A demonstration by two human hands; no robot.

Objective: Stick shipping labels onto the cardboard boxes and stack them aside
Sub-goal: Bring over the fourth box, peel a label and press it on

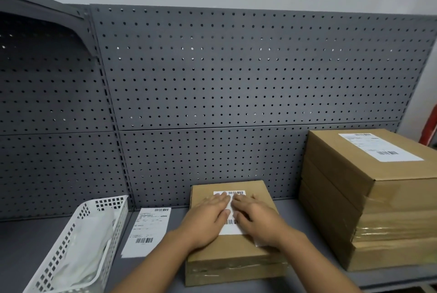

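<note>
Two hands (204, 220) (259, 218) press one label (233, 229) on one box (227, 253); stacked boxes (387, 200), perhaps three.

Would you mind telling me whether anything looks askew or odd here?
Slightly: on the box, a white strip shows below the right hand, lower than the bottom edge of the shipping label; possibly a crease or backing.

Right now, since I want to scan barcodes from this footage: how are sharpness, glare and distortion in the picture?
Head view: the wide-angle lens bows the pegboard edges; the light is soft and even, with faint shadows under the left hand and right hand; the clear tape on the stacked boxes glares; the print on the loose label is too soft to read.
</note>
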